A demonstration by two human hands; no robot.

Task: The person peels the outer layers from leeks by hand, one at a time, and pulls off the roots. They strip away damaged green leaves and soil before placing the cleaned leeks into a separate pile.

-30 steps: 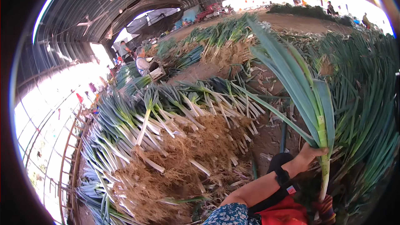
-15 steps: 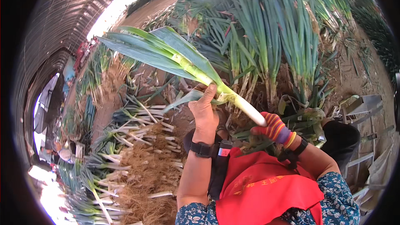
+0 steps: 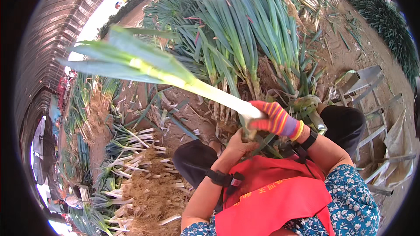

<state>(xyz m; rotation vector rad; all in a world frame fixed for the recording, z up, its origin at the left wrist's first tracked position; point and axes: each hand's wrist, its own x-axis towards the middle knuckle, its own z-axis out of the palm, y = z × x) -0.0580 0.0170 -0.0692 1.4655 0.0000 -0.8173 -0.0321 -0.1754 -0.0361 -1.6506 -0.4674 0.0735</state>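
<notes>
A leek [image 3: 214, 94] with a clean white shank slants up to the left, its broad green leaves blurred by motion. My right hand [image 3: 278, 120], in a striped red, yellow and purple glove, is closed round the leek's white lower end. Just below it, by the red apron, is my bare left hand [image 3: 239, 143]. Its fingers are blurred and partly hidden near the leek's base, so whether they grip anything is unclear. Loose green leaves [image 3: 273, 142] lie beside both hands, over my lap.
Bundled leeks [image 3: 245, 30] stand on the soil ahead. Rows of trimmed leeks with brown roots [image 3: 148, 192] lie at the left. A metal frame [image 3: 369, 81] stands by my right knee. More leeks [image 3: 94, 105] are heaped at the far left.
My left hand has left the leek's middle and dropped to my lap beside the right hand. The leek has shifted left, still in my right hand; the strip hanging from it is gone.
</notes>
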